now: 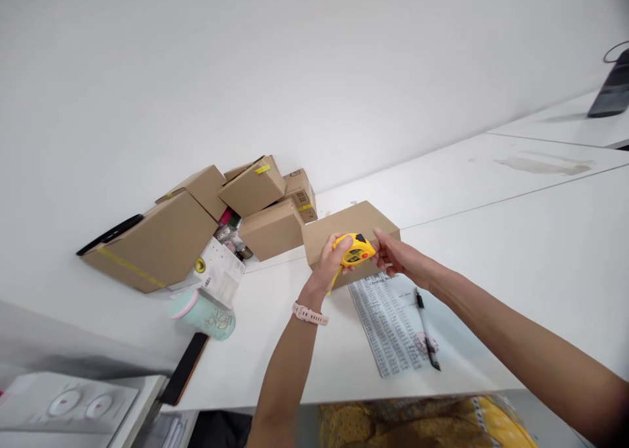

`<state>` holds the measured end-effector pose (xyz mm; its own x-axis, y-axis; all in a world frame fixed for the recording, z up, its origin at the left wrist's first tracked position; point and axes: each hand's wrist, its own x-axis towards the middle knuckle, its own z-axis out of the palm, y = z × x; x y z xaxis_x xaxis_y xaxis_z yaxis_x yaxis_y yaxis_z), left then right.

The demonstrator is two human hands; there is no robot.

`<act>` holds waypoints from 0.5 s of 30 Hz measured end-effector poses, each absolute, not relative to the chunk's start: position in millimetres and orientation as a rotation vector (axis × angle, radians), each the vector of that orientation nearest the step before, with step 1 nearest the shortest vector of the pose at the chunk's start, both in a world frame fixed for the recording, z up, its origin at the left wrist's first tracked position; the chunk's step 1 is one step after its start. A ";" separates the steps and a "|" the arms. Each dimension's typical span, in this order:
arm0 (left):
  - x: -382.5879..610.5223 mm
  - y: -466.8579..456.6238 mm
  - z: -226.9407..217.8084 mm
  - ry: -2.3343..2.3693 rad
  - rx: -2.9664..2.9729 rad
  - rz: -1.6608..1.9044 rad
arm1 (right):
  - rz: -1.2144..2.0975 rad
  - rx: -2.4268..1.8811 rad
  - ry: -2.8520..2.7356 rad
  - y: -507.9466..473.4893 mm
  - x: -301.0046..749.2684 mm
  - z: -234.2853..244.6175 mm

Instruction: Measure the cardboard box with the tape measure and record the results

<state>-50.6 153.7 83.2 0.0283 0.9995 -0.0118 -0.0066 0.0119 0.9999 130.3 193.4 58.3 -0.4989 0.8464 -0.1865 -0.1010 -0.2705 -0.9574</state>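
My left hand (330, 263) is wrapped round a yellow tape measure (357, 250) with a black patch and a red button. A yellow strap hangs below that hand. Just right of the tape measure is my right hand (398, 257), its thumb raised apart from its curled fingers. Those fingertips are close to the case's right end; whether they touch it I cannot tell. Behind both hands a closed brown cardboard box (351, 220) lies on the white table (280, 343). Partly under the box's near side is a printed sheet (386, 327), with a black-capped pen (426, 333) on it.
Several cardboard boxes (265, 228) are piled at the left against the wall. A mint-green cup (211, 317) with a pink rim lies near a white package (221, 271). A dark device (612, 88) stands far right. Yellow patterned fabric (417, 425) is below the table's front edge.
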 end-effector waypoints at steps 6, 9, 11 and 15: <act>-83.7 168.5 98.4 1.220 1.183 1.242 | 1.769 -0.894 -1.289 243.2 124.0 72.1; -121.2 174.8 105.0 1.290 1.156 1.287 | 1.581 -1.017 -1.239 285.4 141.5 74.6; -148.6 177.4 104.0 1.350 1.124 1.298 | 1.502 -1.109 -1.227 307.6 155.2 69.0; -189.6 182.2 89.7 1.473 1.042 1.284 | 1.398 -1.289 -1.260 328.3 167.8 44.4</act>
